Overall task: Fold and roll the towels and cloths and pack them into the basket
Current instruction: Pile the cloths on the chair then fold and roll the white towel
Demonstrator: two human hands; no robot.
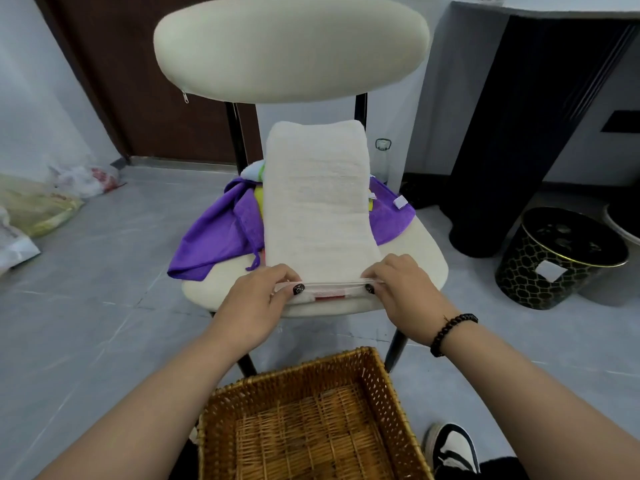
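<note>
Head view: one cream towel [317, 199], folded into a long strip, lies lengthwise on the chair seat [420, 261], its far end up against the backrest posts and its near end at the seat's front edge. Left hand [258, 301] and right hand [403, 289] each pinch a near corner of the towel, thumbs on the hem, fingers curled over it. Step in hand, as judged: starting the roll. To do it well, turn the first wrap tight and square across the width, both hands moving evenly so the roll does not cone, and keep the strip's edges aligned. Count: one cream towel; one purple cloth [214, 233] under it, plus a few other coloured cloths, number unclear; one wicker basket [313, 372], nothing packed yet.
</note>
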